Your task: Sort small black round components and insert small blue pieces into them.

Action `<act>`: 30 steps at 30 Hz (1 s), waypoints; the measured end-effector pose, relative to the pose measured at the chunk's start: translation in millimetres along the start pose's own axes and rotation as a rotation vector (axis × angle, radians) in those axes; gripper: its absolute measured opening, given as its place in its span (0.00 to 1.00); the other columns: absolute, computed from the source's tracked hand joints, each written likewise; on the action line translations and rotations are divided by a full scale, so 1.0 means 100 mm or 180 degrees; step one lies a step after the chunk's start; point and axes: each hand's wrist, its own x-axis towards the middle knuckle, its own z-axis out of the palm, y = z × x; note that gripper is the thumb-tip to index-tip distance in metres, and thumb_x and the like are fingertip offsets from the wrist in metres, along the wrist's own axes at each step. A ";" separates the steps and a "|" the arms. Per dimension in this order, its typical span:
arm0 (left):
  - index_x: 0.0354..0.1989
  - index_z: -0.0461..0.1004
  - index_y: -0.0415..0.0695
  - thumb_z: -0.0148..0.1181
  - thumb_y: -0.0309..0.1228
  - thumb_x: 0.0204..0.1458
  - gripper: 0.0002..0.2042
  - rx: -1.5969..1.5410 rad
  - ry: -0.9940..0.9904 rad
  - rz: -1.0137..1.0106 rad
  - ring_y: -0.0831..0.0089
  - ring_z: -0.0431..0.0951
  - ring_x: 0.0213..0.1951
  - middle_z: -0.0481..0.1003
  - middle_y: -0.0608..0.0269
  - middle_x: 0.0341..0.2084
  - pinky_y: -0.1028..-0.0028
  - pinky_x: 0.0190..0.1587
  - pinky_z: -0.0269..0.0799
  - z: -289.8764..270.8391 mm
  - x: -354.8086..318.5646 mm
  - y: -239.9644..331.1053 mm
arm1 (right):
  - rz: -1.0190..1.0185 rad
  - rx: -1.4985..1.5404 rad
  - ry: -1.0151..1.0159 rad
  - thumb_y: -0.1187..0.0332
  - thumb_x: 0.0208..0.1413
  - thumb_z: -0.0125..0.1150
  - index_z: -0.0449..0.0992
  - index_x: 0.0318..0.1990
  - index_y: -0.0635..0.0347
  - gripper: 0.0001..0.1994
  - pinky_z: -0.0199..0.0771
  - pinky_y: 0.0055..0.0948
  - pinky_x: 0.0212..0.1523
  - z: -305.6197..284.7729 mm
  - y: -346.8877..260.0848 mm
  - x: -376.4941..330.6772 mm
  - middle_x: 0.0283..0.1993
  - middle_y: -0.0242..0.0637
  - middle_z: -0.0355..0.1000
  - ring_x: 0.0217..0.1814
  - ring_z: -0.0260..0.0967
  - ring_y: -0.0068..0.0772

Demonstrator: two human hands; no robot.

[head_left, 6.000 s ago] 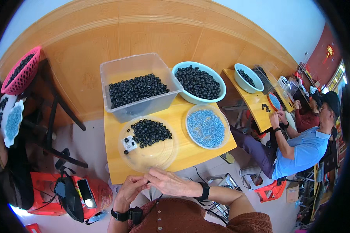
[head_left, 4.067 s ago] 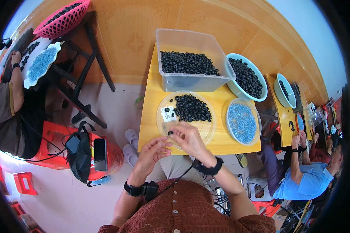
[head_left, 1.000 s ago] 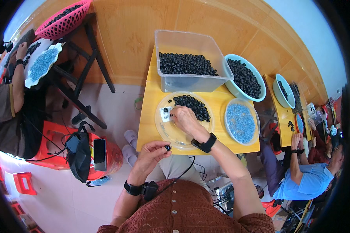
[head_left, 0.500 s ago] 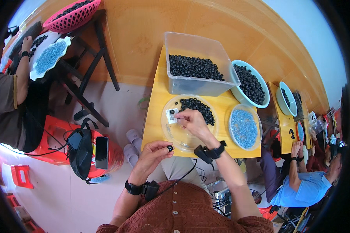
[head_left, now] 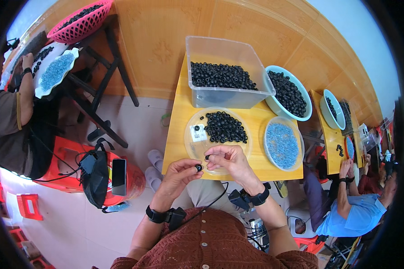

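Between the fingertips of my left hand (head_left: 177, 177) is a small round black plastic piece (head_left: 198, 167) with a hole in its middle. My right hand (head_left: 234, 164) pinches another small black piece (head_left: 207, 158), partly covered by the fingers. The two hands are close together over the near edge of a clear round tray (head_left: 192, 150). A heap of black pieces (head_left: 223, 127) lies at the tray's far side, with a couple of loose ones beside a white label (head_left: 198, 133).
Behind the tray stands a clear plastic bin (head_left: 231, 97) of black pieces. To the right are a pale blue bowl (head_left: 306, 117) with more and a round dish (head_left: 300, 158) of small blue pieces. A red stool (head_left: 134, 179) holds a phone (head_left: 118, 176) and black bag. Other people sit on both sides.
My right hand has come back from the label area of the tray toward my left hand, carrying a black piece. My left hand has hardly moved and keeps its piece.
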 end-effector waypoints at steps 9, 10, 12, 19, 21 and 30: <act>0.40 0.72 0.39 0.56 0.22 0.48 0.10 0.0101 0.0226 0.0286 0.71 0.76 0.35 0.75 0.59 0.33 0.75 0.42 0.73 0.03 -0.02 -0.02 | -0.0972 -0.1889 0.0198 0.80 0.46 0.56 0.76 0.34 0.67 0.07 0.68 0.22 0.28 0.29 -0.15 -0.13 0.27 0.38 0.69 0.26 0.68 0.28; 0.39 0.72 0.39 0.57 0.21 0.47 0.10 0.0211 0.0221 0.0289 0.72 0.76 0.35 0.75 0.59 0.33 0.75 0.41 0.73 0.03 -0.02 -0.04 | -0.1136 -0.1954 0.0347 0.81 0.45 0.56 0.76 0.33 0.67 0.07 0.68 0.25 0.27 0.31 -0.11 -0.15 0.27 0.41 0.69 0.26 0.69 0.33; 0.39 0.72 0.38 0.58 0.21 0.46 0.10 0.0344 0.0170 0.0321 0.73 0.76 0.34 0.75 0.60 0.33 0.75 0.41 0.73 0.04 -0.03 -0.05 | -0.1263 -0.2084 0.0372 0.81 0.44 0.56 0.76 0.33 0.67 0.07 0.68 0.25 0.27 0.33 -0.07 -0.18 0.27 0.42 0.69 0.25 0.69 0.35; 0.36 0.73 0.37 0.58 0.20 0.46 0.08 0.0850 0.0212 0.0707 0.76 0.75 0.34 0.75 0.60 0.32 0.78 0.40 0.72 0.13 -0.05 -0.10 | -0.1395 -0.2597 0.0753 0.83 0.42 0.54 0.76 0.32 0.68 0.08 0.69 0.24 0.24 0.38 0.02 -0.25 0.25 0.42 0.69 0.25 0.69 0.33; 0.36 0.73 0.36 0.57 0.19 0.46 0.07 0.1094 0.0313 0.0849 0.77 0.75 0.34 0.75 0.61 0.32 0.79 0.40 0.72 0.18 -0.04 -0.13 | -0.1413 -0.2637 0.0877 0.84 0.43 0.54 0.76 0.31 0.68 0.08 0.68 0.25 0.24 0.38 0.07 -0.24 0.24 0.41 0.69 0.24 0.69 0.33; 0.34 0.72 0.35 0.57 0.16 0.44 0.07 0.1337 0.0538 0.1101 0.78 0.75 0.33 0.75 0.61 0.30 0.80 0.38 0.72 0.24 0.08 -0.13 | -0.1350 -0.2360 0.1106 0.83 0.43 0.52 0.76 0.32 0.67 0.09 0.66 0.32 0.25 0.36 0.08 -0.19 0.24 0.44 0.66 0.24 0.68 0.41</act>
